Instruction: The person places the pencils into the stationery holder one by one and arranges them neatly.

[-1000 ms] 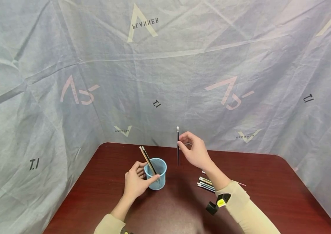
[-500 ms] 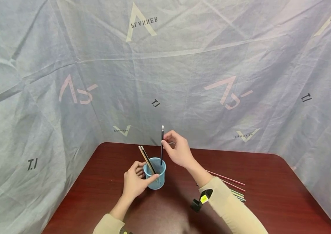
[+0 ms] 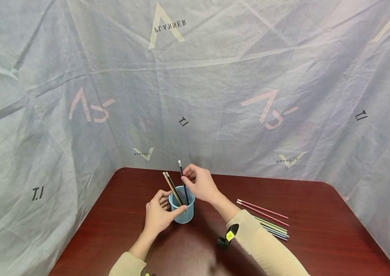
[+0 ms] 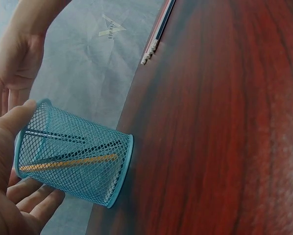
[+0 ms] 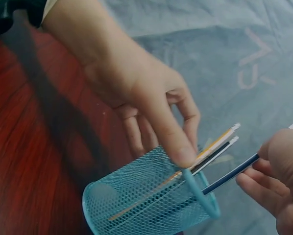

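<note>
A light blue mesh pencil cup stands on the table, and my left hand grips it by the rim, thumb on the near side. Inside, a yellow pencil and a black pencil lean together toward the left hand. My right hand pinches a dark blue pencil above the cup, eraser end up. Its lower part is within the cup, seen through the mesh in the left wrist view; whether its tip touches the bottom I cannot tell.
Several pencils lie to the right on the dark red table: red pencils at the back, then yellow-green and blue pencils, partly behind the right sleeve. A grey printed cloth hangs behind and beside the table.
My right hand has carried the dark blue pencil left to the cup and lowered it inside, where it now tilts. The left hand and cup have stayed put.
</note>
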Motion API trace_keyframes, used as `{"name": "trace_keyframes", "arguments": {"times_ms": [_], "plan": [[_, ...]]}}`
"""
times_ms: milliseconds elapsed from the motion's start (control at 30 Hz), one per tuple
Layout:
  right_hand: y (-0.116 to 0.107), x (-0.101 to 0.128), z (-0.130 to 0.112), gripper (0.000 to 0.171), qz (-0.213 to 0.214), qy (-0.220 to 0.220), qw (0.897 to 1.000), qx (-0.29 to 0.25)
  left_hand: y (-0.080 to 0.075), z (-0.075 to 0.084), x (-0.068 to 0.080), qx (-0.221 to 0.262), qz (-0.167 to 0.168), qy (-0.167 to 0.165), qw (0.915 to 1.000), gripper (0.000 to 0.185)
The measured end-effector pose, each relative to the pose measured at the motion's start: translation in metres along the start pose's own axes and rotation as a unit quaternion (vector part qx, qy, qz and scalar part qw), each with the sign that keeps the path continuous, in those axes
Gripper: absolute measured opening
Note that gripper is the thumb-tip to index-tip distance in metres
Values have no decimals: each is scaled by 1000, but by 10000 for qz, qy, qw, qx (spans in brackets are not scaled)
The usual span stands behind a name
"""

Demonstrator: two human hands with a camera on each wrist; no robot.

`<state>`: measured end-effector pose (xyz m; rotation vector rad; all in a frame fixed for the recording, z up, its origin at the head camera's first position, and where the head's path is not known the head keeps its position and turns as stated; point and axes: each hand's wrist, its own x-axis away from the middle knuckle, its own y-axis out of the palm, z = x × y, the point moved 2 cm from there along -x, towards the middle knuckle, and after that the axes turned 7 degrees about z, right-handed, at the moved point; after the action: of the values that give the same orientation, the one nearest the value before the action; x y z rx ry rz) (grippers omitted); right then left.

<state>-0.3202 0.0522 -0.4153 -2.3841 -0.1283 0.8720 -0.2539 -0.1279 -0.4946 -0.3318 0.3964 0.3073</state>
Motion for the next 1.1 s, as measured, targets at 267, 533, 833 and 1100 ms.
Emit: {"name": "trace_keyframes", "arguments": {"times_ms": [267, 533, 833, 1100], "plan": [[14, 1, 4, 6, -306, -66, 9979, 567, 0, -2, 0, -8, -44, -5, 10000, 64], [22, 1, 0, 6, -411, -310, 9939, 978, 0, -3, 0, -35, -38, 6, 10000, 63], [30, 2, 1, 6, -539, -231, 9919, 1125, 0, -4, 1, -114, -30, 18, 9999, 62], [32, 3, 0, 7, -471, -258, 9905, 1266, 0, -3, 0, -135, -41, -9, 9999, 63]]}}
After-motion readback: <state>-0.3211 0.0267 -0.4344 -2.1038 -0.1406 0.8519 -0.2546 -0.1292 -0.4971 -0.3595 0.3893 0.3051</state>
